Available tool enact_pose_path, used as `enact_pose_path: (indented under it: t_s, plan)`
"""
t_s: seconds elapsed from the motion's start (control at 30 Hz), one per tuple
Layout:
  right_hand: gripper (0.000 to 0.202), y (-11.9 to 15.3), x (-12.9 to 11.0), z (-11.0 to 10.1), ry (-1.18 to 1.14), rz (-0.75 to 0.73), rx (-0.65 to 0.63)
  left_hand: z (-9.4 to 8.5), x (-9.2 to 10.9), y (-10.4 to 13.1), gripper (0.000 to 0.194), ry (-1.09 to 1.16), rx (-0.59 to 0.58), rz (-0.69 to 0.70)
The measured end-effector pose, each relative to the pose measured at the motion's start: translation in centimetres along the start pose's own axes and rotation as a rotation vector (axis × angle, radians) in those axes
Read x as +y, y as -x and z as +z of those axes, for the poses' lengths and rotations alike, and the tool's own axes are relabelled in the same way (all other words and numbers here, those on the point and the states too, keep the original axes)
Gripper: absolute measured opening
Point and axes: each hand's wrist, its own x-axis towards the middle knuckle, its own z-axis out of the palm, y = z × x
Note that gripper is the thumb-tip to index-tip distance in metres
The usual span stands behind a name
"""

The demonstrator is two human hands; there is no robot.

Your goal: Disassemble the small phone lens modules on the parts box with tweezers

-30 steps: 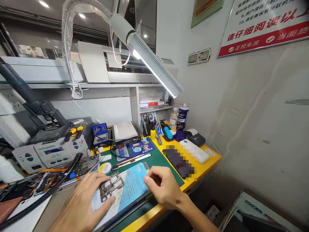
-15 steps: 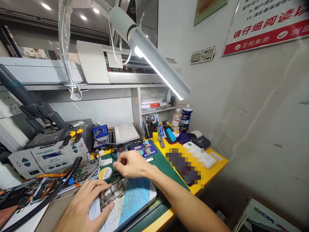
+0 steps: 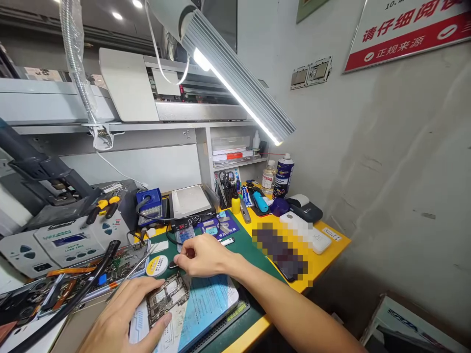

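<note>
One circuit board (image 3: 162,308) is steadied by the spread left hand (image 3: 117,314); pinched right hand (image 3: 206,257), contents unclear, has been brought near the round container (image 3: 157,265).

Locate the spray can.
The spray can is right of centre in the head view, standing just right of the clear bottle at the back of the yellow table.

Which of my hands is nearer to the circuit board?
Your left. The left hand touches the circuit board, fingers and thumb at its edges; the right hand is just beyond its far end, slightly to the right.
</note>
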Motion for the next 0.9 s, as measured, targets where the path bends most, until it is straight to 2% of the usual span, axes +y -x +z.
enact_pose_path:
  t_s: [0.3,0.5,0.7,0.9]
  plan:
    - [0.023,0.0,0.2,-0.2,-0.048,0.020,-0.008,-0.5,0.4,-0.7,0.040,0.021,-0.011,-0.039]
    - [0.024,0.0,0.4,-0.1,-0.133,0.038,-0.023,-1.0,0.9,-1.0,0.038,0.045,0.040,-0.050]
    - [0.025,-0.4,0.6,-0.4,-0.331,0.039,-0.118,-1.6,1.2,-1.5,0.035,0.090,0.115,-0.068]
    - [0.021,-0.2,0.3,-1.3,-0.488,0.036,-0.209,-2.5,2.3,-2.7,0.036,0.090,0.180,-0.013]
